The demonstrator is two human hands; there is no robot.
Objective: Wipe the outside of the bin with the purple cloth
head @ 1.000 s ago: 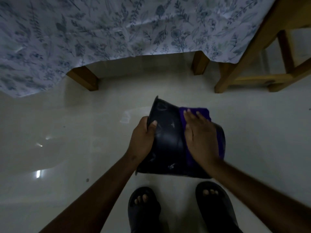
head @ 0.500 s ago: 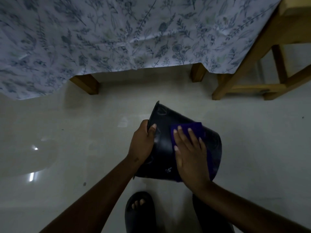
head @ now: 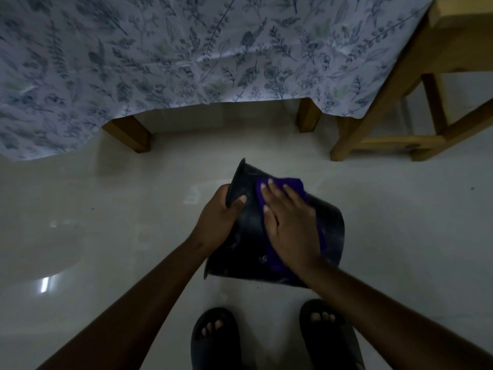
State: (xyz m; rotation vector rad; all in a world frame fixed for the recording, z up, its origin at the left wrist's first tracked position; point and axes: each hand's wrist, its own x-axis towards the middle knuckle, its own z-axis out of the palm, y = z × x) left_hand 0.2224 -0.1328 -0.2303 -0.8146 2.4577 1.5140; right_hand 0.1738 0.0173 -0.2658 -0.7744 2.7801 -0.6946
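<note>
Two bare hands work on a black bin [head: 328, 231] tipped on its side above the pale floor [head: 106, 209]. Left hand [head: 217, 217] has its grip closed on the bin's rim, thumb on the outer wall and fingers hidden inside the opening. Just right of that grip, the right hand [head: 289, 225] lies flat with fingers spread, pressing the purple cloth [head: 293, 184] against the bin's outer wall; its grip is open, palm down. Cloth edges show beyond the fingertips and past the palm. Below the bin stand two feet in dark sandals [head: 213, 340]. Beyond it hangs a leaf-print tablecloth [head: 186, 49] over wooden legs [head: 128, 132].
</note>
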